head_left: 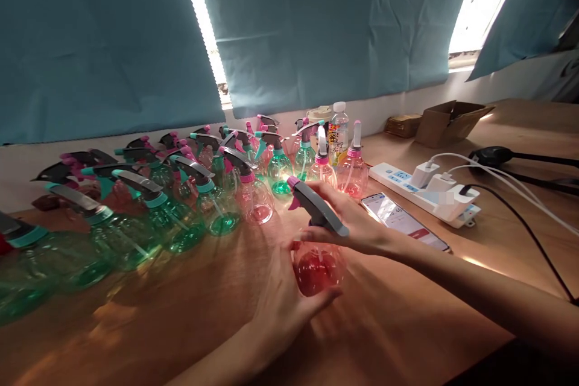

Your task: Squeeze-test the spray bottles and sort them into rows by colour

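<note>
Left hand [284, 289] curled around the red spray bottle [316, 268] above the worktop [217, 289], right hand [348, 220] closed about its neck, grey-and-pink trigger head [314, 205] tilted.

Chinese characters [333, 137], partly legible, mark the drink bottle [340, 123].

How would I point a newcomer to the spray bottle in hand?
On the wooden table, start at the white power strip. Left of it and nearer the camera, the left hand cups a pink spray bottle and the right hand holds its neck. Unlike the bottles standing beyond it, it alone is held.
</note>
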`<state>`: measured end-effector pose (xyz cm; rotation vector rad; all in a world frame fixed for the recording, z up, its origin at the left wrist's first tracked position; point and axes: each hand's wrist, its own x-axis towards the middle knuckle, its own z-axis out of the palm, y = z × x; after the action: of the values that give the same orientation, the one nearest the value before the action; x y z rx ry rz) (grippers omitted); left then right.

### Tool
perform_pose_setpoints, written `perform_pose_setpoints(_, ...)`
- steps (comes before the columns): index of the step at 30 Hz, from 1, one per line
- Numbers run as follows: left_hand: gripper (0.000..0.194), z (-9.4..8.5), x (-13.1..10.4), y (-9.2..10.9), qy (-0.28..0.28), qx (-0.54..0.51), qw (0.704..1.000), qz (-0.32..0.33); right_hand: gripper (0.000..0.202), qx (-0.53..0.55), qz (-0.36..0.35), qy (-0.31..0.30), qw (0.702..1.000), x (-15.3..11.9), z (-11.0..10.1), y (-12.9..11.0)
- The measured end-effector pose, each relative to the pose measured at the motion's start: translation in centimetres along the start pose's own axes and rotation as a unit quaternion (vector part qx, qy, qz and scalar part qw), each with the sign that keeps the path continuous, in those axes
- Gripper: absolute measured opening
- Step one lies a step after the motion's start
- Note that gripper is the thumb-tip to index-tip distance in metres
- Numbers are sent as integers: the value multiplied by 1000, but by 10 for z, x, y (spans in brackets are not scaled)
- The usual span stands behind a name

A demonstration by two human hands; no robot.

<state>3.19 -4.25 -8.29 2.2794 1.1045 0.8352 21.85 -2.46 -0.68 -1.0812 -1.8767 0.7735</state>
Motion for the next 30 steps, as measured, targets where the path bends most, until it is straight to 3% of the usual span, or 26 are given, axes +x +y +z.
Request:
perform_pose_setpoints(5,73,-2,-12,-6,-3,-40,999,6,32,-34,-1,24,999,-5,9,-9)
perform_pose_setpoints(11,68,-29,-15,-30,-55,76,994,60,30,-60,9,31,998,7,17,-18)
perform_pose_setpoints(16,59,-42,-21,-49,-56,179,980,67,39,-80,26,37,996,24,24,-17)
perform_pose_setpoints(21,54,-45,-22,-45,-81,224,970,49,41,-77,20,36,996,31,27,-8)
perform_pose_setpoints(27,56,-46,-23,-46,-74,245,966,46,27,-12,12,-1,1000,32,31,0)
perform_pose_setpoints(30,56,-46,-23,-47,-77,242,966,46,26,-20,9,10,1000,30,31,7)
